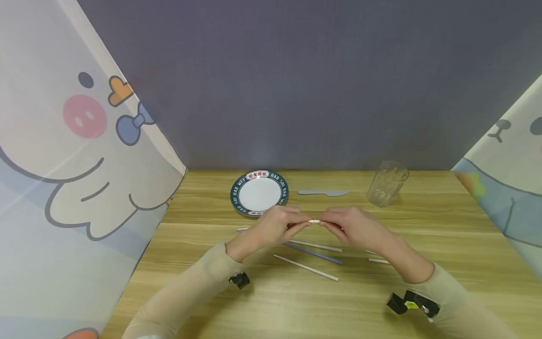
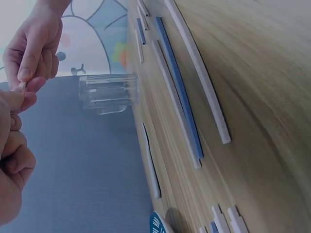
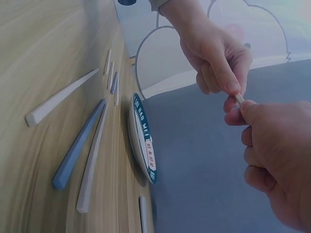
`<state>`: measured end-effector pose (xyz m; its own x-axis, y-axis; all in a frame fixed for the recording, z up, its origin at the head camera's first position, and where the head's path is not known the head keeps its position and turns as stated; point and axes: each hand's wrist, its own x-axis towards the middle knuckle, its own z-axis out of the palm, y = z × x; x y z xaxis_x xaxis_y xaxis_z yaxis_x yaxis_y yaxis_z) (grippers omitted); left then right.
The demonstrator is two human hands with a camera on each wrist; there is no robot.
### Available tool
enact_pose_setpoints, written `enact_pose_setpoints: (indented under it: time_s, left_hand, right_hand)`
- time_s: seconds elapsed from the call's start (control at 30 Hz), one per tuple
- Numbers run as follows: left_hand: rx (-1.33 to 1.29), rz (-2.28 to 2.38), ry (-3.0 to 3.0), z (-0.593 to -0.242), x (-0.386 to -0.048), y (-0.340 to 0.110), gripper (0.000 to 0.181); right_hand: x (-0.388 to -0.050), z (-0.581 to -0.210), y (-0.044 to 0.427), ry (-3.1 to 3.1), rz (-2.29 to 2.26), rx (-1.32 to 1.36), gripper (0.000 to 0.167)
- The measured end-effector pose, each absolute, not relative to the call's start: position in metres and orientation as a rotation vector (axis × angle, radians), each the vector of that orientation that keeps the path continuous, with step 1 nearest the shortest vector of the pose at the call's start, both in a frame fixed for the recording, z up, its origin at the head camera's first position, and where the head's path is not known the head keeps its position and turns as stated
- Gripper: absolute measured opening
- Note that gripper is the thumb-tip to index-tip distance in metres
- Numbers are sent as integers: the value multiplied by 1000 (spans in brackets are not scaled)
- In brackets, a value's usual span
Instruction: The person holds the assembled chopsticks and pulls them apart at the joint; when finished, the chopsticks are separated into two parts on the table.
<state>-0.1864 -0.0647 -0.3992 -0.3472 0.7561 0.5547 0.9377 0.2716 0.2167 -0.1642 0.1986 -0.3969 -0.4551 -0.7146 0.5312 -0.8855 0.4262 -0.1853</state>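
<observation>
Above the table both hands meet at a short, pale, narrow piece [image 1: 314, 221], whose exact kind cannot be told. The left hand [image 1: 277, 226] pinches one end between thumb and fingers, and the right hand [image 1: 351, 227] pinches the other. Only a small length of it shows between the fingertips; the rest is hidden. Beneath the hands lie long, thin sticks, among them a blue stick [image 1: 317, 255], a white stick [image 1: 323, 246] beside it, and another white stick [image 1: 306, 267] nearer the person.
Behind the left hand is a white plate [image 1: 259, 194] with a dark green patterned rim. A light table knife [image 1: 323, 192] lies right of it, and a clear glass [image 1: 387, 184] stands farther right. Shorter white pieces [image 2: 238, 221] and blue ones lie about. A grey panel [image 1: 296, 84] closes the back.
</observation>
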Motion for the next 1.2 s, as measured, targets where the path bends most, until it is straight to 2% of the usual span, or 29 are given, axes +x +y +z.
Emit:
enact_pose_setpoints:
  time_s: [0.43,1.2]
  left_hand:
    - [-1542,-734,-2167,-403,-184,-64,11]
    - [-1522,-695,-2201,-403,-180,-65,13]
  right_hand:
    - [-163,-401,201,-2304,638,1382,11]
    - [-162,-405,201,-2260,644,1396,14]
